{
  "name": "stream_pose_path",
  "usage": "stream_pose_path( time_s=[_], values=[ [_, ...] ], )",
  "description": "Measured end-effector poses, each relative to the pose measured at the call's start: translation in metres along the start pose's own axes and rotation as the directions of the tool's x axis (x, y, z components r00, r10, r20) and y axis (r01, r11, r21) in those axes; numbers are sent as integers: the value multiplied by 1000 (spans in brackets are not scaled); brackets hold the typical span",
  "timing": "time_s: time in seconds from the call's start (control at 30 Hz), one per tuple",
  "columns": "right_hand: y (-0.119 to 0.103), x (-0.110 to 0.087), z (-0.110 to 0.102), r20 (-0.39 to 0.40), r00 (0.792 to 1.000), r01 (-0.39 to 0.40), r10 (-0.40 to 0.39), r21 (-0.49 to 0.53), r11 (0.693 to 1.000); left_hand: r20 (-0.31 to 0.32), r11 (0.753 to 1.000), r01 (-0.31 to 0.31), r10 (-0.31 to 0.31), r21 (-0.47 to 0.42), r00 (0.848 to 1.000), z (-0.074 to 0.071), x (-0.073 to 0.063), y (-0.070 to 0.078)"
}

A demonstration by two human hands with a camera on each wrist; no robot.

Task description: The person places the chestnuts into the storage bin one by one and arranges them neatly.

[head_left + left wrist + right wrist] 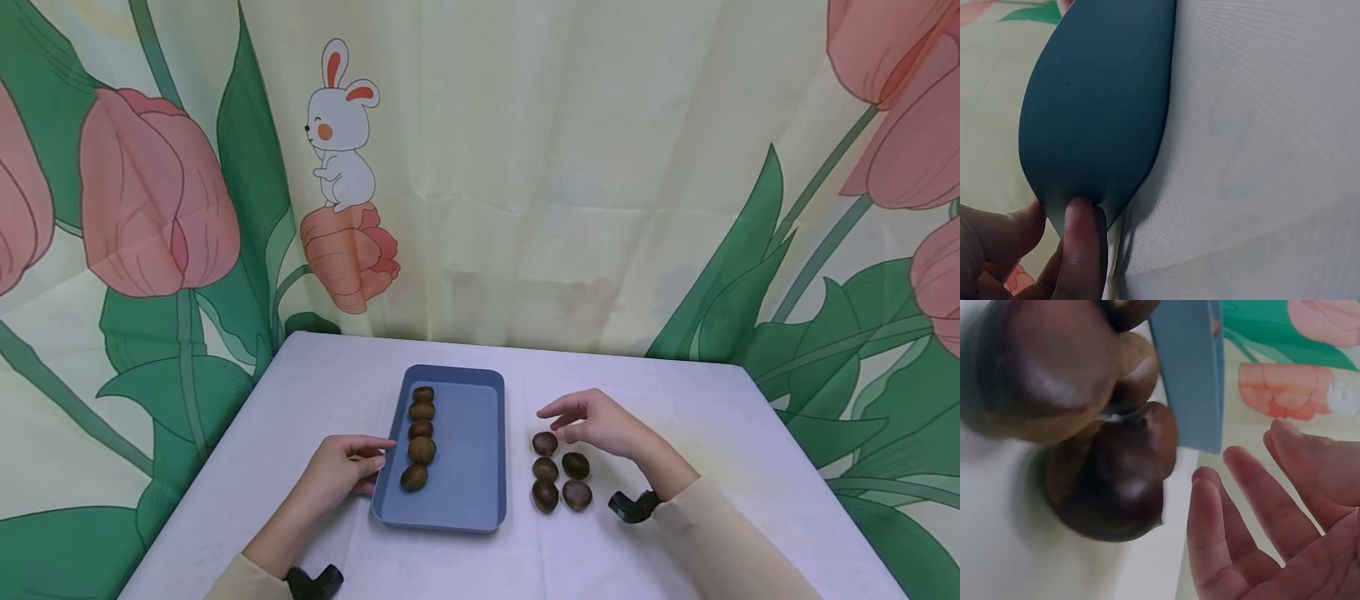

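Observation:
My left hand (341, 471) is at the left side of a blue-grey tray (468, 450), its fingers touching the rim and outer wall. In the left wrist view a fingertip (1082, 219) rests against that wall (1100, 106). Inside the tray, several brown chestnuts (422, 451) form a column along its left side. More chestnuts (545, 496) lie on the table right of the tray in two short columns. My right hand (600, 423) hovers by the farthest of these chestnuts (544, 443). The right wrist view shows its fingers (1272, 503) spread, holding nothing, beside large, close chestnuts (1116, 481).
A white cloth (345, 367) covers the table. Behind it hangs a curtain (510, 183) printed with tulips and a rabbit. Black wrist-camera mounts (633, 506) sit at both cuffs, the right one low over the table near the loose chestnuts.

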State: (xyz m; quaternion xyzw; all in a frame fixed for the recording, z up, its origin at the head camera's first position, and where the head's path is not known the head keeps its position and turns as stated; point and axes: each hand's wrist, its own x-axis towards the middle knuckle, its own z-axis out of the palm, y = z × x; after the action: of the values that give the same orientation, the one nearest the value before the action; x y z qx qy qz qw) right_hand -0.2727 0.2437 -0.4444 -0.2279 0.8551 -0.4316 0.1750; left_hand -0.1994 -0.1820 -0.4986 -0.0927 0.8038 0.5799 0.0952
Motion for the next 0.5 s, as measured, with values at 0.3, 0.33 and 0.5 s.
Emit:
stream_pose_path(
  time_s=[0.3, 0.33, 0.5],
  values=[
    [18, 11, 8, 7, 998, -65, 65, -31, 997, -1, 1000, -4, 4, 1, 1000, 0, 2, -2],
    [19, 12, 9, 11, 997, -71, 71, -28, 997, -1, 1000, -5, 5, 0, 1000, 0, 2, -2],
    [22, 17, 15, 20, 998, -60, 61, -36, 998, 4, 1000, -13, 13, 0, 1000, 0, 2, -2]
  ],
)
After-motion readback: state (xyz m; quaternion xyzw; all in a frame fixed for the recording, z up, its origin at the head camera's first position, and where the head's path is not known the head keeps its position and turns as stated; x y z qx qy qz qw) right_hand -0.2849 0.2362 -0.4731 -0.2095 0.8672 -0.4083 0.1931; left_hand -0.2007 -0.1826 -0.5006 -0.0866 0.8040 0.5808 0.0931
